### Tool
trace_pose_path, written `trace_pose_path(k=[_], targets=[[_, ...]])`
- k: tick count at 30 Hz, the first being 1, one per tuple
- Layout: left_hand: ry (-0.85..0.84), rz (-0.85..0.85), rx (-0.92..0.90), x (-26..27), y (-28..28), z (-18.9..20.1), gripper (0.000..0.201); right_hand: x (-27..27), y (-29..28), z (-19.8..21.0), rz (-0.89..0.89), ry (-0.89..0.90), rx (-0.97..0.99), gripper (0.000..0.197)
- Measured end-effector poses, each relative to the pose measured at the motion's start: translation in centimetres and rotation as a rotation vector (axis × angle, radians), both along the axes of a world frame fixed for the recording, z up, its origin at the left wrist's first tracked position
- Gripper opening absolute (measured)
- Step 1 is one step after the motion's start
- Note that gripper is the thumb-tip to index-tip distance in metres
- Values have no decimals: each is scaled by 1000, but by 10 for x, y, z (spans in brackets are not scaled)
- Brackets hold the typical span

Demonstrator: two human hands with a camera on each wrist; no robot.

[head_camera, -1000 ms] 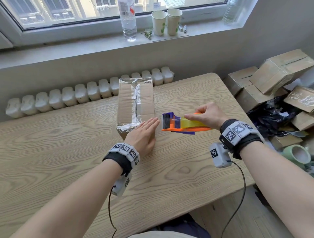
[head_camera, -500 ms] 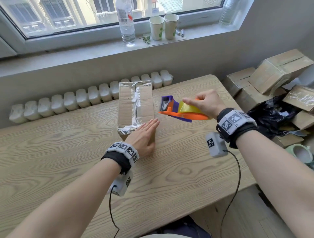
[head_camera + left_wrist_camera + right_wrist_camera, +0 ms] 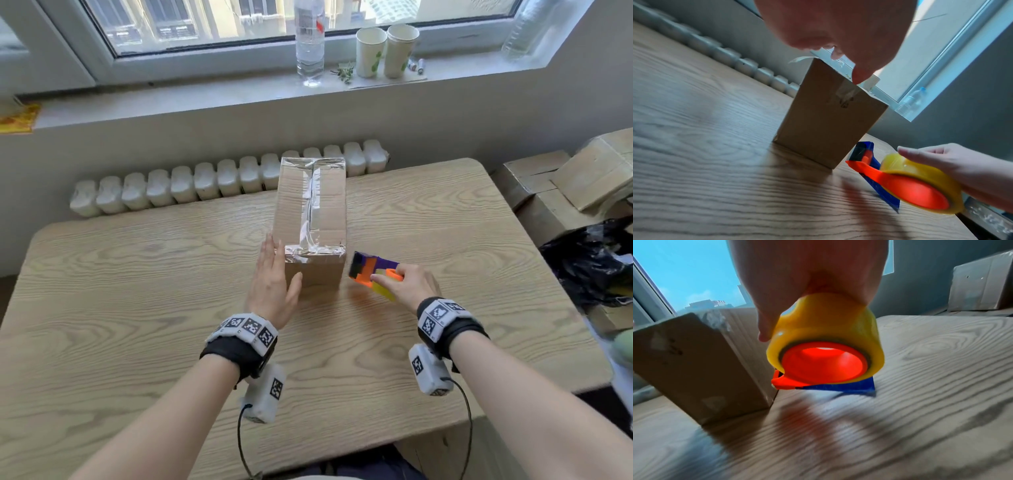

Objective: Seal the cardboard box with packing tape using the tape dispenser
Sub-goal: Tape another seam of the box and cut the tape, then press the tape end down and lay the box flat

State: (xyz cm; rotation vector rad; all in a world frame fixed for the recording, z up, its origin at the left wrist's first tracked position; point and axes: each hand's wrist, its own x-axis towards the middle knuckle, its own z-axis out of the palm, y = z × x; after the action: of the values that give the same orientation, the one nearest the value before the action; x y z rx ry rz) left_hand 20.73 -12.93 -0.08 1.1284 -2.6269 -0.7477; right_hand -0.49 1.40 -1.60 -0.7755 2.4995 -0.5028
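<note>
While the left hand [image 3: 272, 291] lies flat with straight fingers [image 3: 270, 251] against the cardboard box [image 3: 313, 219], the right hand [image 3: 407, 286] curls around the yellow-rolled tape dispenser [image 3: 371, 274] beside it on the grained wooden tabletop [image 3: 137, 291]; glossy tape wrinkles over the lid, contact points unclear

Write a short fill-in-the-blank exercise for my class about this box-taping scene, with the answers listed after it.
1. The right hand holds the tape dispenser to the ____ of the cardboard box.
2. The roll of tape is ____ in colour.
3. Two paper cups stand on the ____.

Answers: right; yellow; windowsill
</note>
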Motion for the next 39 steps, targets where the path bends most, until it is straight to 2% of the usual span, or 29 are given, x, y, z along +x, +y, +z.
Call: trace_pose_path(k=[6, 9, 12, 16, 21, 23, 26, 27, 30, 32, 34, 36, 39], targets=[[59, 7, 67, 1, 3, -3, 67, 11, 3, -20, 99, -18, -2, 31], [100, 48, 124, 1, 2, -5, 67, 15, 4, -28, 142, 15, 39, 48], [128, 63, 164, 1, 1, -7, 65, 18, 3, -32, 226, 50, 131, 51], [164, 102, 200, 0, -3, -8, 61, 30, 2, -37, 386, 70, 357, 44], [203, 179, 308, -2, -8, -6, 63, 39, 0, -32, 373, 51, 405, 36], [205, 198, 335, -4, -10, -6, 63, 37, -5, -26, 305, 98, 358, 43], [208, 211, 378, -6, -13, -6, 63, 37, -17, -12, 181, 87, 131, 42], [209, 218, 391, -6, -13, -6, 63, 39, -22, -5, 173, 22, 54, 43], [212, 230, 390, -5, -14, -5, 61, 49, -35, 16, 212, -150, -162, 62], [237, 217, 357, -4, -16, -3, 57, 54, -40, 21, 262, -112, -281, 67], [248, 174, 302, -2, -19, -1, 50, 55, -45, 21, 305, 70, -362, 52], [216, 158, 262, -1, -25, 0, 42, 53, -52, 21, 306, 197, -353, 37], [143, 187, 207, -3, -34, -1, 36, 49, -60, 21, 305, 191, -293, 33]])
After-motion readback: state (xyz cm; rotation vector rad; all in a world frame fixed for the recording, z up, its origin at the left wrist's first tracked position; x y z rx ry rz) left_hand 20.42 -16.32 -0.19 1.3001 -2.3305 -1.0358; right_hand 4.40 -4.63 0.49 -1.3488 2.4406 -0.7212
